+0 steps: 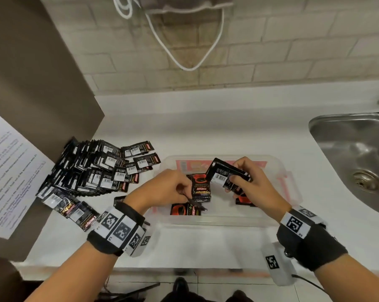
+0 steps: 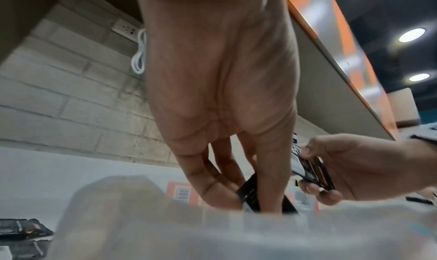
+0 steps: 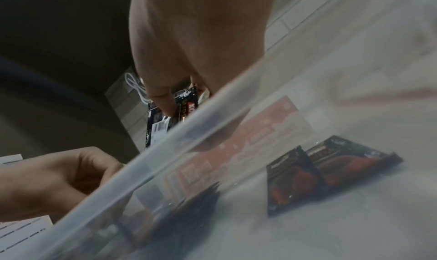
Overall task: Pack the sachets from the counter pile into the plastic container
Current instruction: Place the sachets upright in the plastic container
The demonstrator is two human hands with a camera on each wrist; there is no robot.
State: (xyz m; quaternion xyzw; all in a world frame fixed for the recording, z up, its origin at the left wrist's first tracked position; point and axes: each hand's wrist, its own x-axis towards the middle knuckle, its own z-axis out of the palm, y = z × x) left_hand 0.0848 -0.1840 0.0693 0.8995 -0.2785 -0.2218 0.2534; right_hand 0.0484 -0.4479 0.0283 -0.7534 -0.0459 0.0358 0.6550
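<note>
Fingers of the left hand curl downward inside the clear plastic container and pinch the edge of a black sachet at the stack of sachets standing near the container's middle; fingers of the right hand curl round a small bundle of sachets, held tilted above the container's right half with barcode backs toward the head camera. Further sachets lie flat on the container floor: one near the front wall below the left hand, another partly hidden under the right hand. Through the translucent wall, the right wrist view shows two red-and-black sachets lying on the floor, overlapping. The container rests on the white table, its floor showing a pink label. The counter pile of sachets lies on the table just left of the container, fanned in overlapping rows, mostly barcode side up. A steel sink is set into the table at the right; a printed sheet hangs at the far left; a white cable loops down the brick wall behind
</note>
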